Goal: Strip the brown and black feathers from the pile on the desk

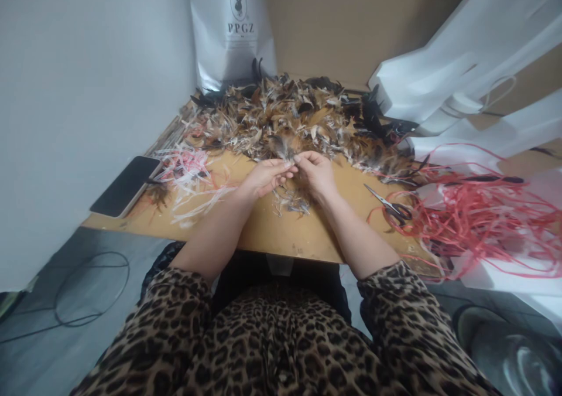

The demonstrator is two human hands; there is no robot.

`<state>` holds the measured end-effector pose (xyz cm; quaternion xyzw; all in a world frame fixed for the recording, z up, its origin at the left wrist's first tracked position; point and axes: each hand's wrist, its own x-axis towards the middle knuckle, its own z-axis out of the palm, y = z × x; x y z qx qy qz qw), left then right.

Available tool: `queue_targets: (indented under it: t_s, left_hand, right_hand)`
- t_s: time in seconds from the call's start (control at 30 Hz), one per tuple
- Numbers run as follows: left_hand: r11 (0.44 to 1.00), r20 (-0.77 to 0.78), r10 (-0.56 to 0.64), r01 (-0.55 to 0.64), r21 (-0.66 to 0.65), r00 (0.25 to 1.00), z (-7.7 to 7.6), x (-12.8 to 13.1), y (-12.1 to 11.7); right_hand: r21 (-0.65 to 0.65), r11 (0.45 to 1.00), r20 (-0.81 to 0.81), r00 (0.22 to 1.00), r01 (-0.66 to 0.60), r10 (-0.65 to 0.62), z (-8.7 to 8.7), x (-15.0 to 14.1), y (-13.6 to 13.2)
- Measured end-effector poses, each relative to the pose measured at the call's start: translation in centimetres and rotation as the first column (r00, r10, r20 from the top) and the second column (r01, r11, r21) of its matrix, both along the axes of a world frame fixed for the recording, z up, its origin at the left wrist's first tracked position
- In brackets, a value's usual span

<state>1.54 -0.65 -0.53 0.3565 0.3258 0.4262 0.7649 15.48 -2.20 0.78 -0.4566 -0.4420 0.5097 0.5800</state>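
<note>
My left hand [271, 176] and my right hand [317, 172] meet above the middle of the table. Between their fingertips is a small feather [284, 147], its fluffy grey-brown end pointing away from me. Both hands are closed in a pinch at its base, and the fingers partly hide the quill. Just beyond them spreads a large heap of brown, black and white feathers [302, 112]. Below my hands lies a small scatter of downy bits and quill scraps [292, 201] on the tabletop.
A phone [126, 186] lies at the table's left edge, beside white and pink strips [187, 167]. Scissors [389, 202] rest at right, near a tangle of red ribbon [483, 220]. A silver bag [232, 33] stands behind the heap. The brown table [272, 238] ends close to me.
</note>
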Motion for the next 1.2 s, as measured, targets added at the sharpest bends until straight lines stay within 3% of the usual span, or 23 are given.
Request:
queue_targets:
  t_s: [0.2, 0.47, 0.73, 1.0, 1.2]
  left_hand:
    - [1.0, 0.001, -0.009, 0.009, 0.005, 1.0, 0.0, 0.1, 0.0]
    - [0.999, -0.003, -0.021, 0.021, 0.024, 1.0, -0.2, 0.2, 0.0]
    - [0.991, -0.057, -0.02, 0.027, 0.131, 0.998, -0.2, 0.0, -0.1]
    - [0.988, -0.089, 0.031, -0.018, 0.152, 0.996, -0.2, 0.4, -0.1]
    - [0.976, -0.128, 0.127, -0.1, 0.195, 0.984, 0.7, -0.5, 0.1]
  right_hand:
    - [-0.01, 0.999, -0.012, 0.999, 0.048, -0.048, -0.3, -0.4, 0.0]
    - [0.0, 1.0, -0.058, 0.998, 0.011, -0.011, -1.2, -0.7, 0.2]
    - [-0.114, 0.992, -0.106, 0.994, -0.048, 0.035, 0.0, -0.4, -0.1]
    - [-0.013, 0.999, -0.061, 0.998, 0.03, -0.031, -1.0, -1.1, 0.3]
    - [0.017, 1.0, -0.01, 1.0, 0.016, -0.016, -1.2, -1.1, 0.6]
